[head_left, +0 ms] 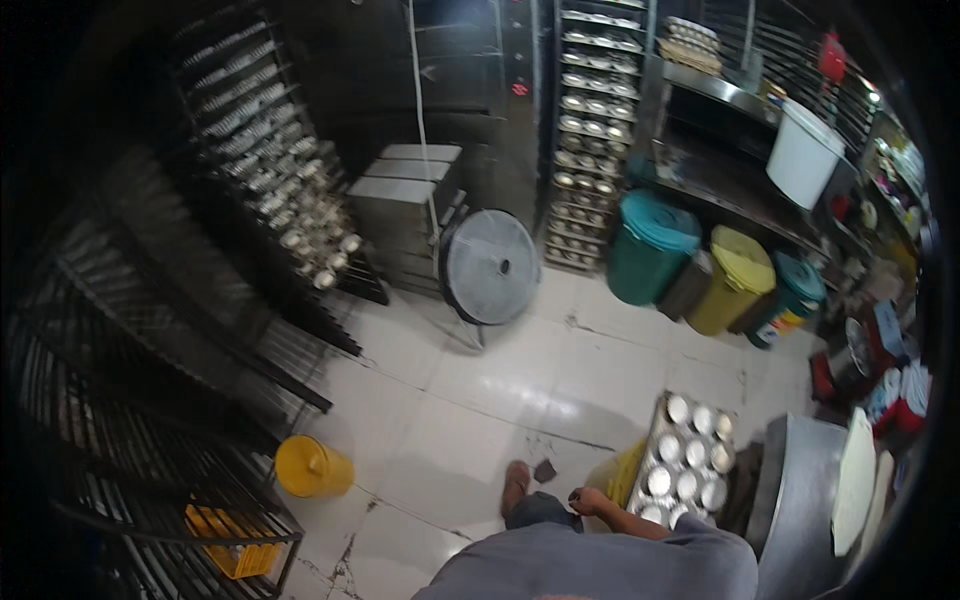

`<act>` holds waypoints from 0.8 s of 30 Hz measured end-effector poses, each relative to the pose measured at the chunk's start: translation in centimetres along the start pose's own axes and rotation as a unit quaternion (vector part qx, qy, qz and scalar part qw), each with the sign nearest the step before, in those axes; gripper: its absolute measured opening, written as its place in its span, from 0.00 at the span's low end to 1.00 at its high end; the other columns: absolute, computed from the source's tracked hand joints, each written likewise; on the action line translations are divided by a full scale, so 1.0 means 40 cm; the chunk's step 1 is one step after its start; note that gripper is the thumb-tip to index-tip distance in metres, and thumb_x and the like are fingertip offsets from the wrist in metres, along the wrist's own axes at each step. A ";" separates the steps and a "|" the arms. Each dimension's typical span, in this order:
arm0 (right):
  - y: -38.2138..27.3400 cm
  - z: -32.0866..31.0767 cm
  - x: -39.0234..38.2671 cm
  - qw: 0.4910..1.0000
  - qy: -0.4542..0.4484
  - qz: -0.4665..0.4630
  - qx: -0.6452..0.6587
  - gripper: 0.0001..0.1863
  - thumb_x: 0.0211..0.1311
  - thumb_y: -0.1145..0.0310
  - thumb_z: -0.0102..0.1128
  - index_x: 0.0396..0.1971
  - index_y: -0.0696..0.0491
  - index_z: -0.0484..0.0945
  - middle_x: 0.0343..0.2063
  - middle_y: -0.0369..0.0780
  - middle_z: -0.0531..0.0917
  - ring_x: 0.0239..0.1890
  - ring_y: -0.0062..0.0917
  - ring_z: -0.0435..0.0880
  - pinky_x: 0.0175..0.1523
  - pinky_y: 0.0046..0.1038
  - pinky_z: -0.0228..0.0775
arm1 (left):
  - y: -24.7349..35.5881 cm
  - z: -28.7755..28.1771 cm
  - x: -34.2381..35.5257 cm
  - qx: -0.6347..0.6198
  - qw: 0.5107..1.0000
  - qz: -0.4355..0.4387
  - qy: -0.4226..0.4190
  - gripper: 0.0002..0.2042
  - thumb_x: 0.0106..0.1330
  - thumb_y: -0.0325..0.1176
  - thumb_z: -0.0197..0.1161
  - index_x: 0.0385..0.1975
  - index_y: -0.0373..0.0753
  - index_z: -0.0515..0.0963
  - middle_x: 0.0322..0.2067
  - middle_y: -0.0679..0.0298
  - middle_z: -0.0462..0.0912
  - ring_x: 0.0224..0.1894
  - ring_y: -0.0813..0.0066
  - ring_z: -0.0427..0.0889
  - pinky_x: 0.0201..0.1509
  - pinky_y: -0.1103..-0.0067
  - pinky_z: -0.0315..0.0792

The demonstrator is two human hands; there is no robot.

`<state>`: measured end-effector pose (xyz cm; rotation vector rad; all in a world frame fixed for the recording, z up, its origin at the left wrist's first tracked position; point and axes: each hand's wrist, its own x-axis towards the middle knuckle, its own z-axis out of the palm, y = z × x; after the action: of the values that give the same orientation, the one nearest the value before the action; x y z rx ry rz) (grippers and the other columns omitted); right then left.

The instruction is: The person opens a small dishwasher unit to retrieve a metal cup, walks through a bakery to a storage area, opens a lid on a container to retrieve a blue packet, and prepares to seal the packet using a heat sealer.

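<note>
My right hand (585,500) is low in the middle of the view, fingers curled around something dark that I cannot make out. Just to its right, a tray (730,425) of several round metal cups with pale contents (696,452) rests over a yellow container (615,470). The hand is beside these, over the floor near my sandalled foot (516,480). My left hand is not in view.
Racks (100,370) line the left, with a yellow bucket (310,465) and crate (230,545). Ahead are a round fan-like drum (470,265), a tall rack (590,130) of filled trays and lidded bins (650,260). A steel table (795,480) is at right.
</note>
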<state>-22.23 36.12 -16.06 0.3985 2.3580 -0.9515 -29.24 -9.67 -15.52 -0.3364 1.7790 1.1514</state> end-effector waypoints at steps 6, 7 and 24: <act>-0.117 -0.333 0.270 0.975 0.148 -0.055 0.155 0.17 0.57 0.58 0.59 0.41 0.54 0.82 0.31 0.45 0.85 0.35 0.37 0.84 0.43 0.35 0.76 | 0.209 -0.064 0.078 0.013 1.000 0.001 0.027 0.31 0.70 0.57 0.48 0.58 0.32 0.71 0.53 0.51 0.77 0.55 0.61 0.75 0.59 0.71 0.66; -0.107 -0.370 0.282 0.961 0.200 -0.076 0.175 0.17 0.58 0.58 0.60 0.40 0.55 0.81 0.28 0.44 0.84 0.31 0.34 0.83 0.40 0.33 0.75 | 0.238 -0.066 0.093 0.021 0.999 0.003 0.025 0.31 0.70 0.57 0.48 0.58 0.32 0.71 0.53 0.51 0.77 0.55 0.61 0.75 0.59 0.71 0.66; 0.141 -0.225 0.103 0.922 0.249 0.267 0.126 0.17 0.56 0.55 0.57 0.31 0.55 0.79 0.32 0.49 0.83 0.37 0.47 0.82 0.43 0.46 0.74 | 1.088 0.012 0.743 0.261 0.945 0.120 -0.159 0.29 0.70 0.54 0.49 0.55 0.32 0.73 0.51 0.50 0.78 0.53 0.60 0.76 0.57 0.70 0.68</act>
<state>-26.42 46.73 -16.26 1.4527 2.3339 -0.9554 -72.34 20.68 -15.95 0.3711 1.7823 0.7938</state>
